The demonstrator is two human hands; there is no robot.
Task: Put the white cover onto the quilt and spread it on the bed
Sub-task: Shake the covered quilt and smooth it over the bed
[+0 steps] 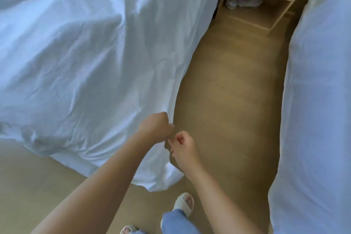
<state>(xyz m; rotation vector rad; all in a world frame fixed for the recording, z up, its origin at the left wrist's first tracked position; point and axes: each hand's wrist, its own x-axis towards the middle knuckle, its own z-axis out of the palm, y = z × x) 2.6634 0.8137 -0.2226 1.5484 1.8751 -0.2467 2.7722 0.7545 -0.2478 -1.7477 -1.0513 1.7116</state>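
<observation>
Slipper [185, 202] and both forearms point at the bed's [106, 167] near corner. Left hand [156, 127] grips the white cover [85, 62] in a fist at its edge beside that corner, I judge to tug it square. Right hand [182, 145] touches the left, fingers curled; blur hides whether they pinch the hem. Across the bed the cover lies rumpled.

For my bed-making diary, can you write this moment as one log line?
left hand: grips white cover edge | right hand: curled beside it, grip unclear | white cover: wrinkled, corner hanging near floor
</observation>
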